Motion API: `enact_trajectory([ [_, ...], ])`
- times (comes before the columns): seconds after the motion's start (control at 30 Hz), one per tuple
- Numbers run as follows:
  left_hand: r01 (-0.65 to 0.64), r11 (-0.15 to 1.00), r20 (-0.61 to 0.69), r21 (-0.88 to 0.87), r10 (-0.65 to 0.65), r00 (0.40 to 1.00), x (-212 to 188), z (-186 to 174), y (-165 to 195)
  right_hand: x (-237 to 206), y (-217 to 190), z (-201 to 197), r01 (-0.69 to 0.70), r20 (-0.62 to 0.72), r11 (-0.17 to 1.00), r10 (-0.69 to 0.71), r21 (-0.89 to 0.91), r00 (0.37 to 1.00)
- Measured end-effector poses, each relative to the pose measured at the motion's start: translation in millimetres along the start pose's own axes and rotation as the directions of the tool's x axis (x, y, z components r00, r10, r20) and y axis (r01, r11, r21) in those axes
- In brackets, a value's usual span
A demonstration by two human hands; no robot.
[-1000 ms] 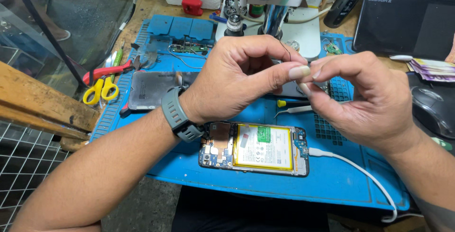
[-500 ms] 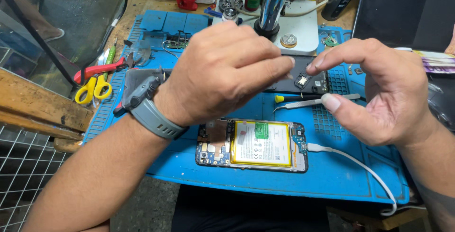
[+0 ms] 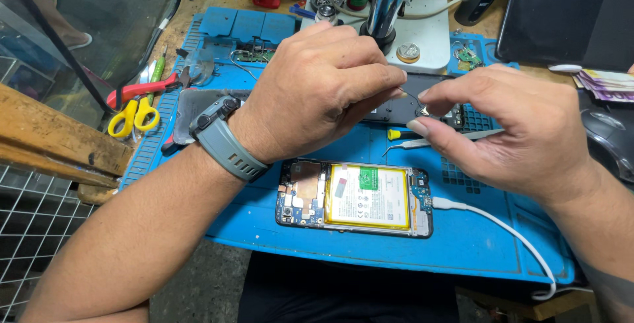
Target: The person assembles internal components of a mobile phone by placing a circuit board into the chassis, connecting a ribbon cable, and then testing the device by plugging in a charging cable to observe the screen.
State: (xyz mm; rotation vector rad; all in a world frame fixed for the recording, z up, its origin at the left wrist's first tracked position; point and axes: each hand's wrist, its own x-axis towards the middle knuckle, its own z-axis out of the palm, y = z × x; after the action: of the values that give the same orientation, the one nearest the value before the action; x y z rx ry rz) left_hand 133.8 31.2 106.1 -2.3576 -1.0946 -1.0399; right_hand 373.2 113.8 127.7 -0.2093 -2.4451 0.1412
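Item: tiny metal part (image 3: 423, 109), light, fragile, edge-held | right hand (image 3: 522, 135) pinched it | left hand (image 3: 317, 95) fingertips closed on it at 9 o'clock | opened phone (image 3: 356, 197) at 6 o'clock

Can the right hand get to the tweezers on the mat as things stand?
Probably yes. The tweezers lie uncovered on the blue mat just beneath the right hand, nothing between them. But its fingertips are pinching a small part, so it would have to free them first.
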Motion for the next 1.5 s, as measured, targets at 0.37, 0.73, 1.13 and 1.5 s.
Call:
enact_trajectory([
  [0.37, 0.041, 0.983, -0.032, -0.178, -0.047, 0.998, 5.3, 0.6, 7.6, -5.9, 0.5, 1.4, -0.151, 0.005, 0.979, 0.152, 0.134, 0.988],
  [0.73, 0.12, 0.895, -0.005, -0.43, -0.135, 0.991, 6.6, 2.8, 11.4, -11.2, 3.4, -0.9, -0.174, 0.053, 0.965, 0.167, 0.197, 0.985],
  [1.13, 0.025, 0.956, -0.015, -0.291, -0.03, 0.999, 6.5, -0.2, 11.6, -11.7, 3.0, -1.1, -0.21, 0.053, 0.948, 0.203, 0.24, 0.978],
  [1.5, 0.093, 0.934, 0.07, -0.346, -0.073, 0.995, 5.5, 0.3, 8.3, -10.6, 0.4, -2.9, -0.17, 0.063, 0.952, 0.159, 0.256, 0.985],
])
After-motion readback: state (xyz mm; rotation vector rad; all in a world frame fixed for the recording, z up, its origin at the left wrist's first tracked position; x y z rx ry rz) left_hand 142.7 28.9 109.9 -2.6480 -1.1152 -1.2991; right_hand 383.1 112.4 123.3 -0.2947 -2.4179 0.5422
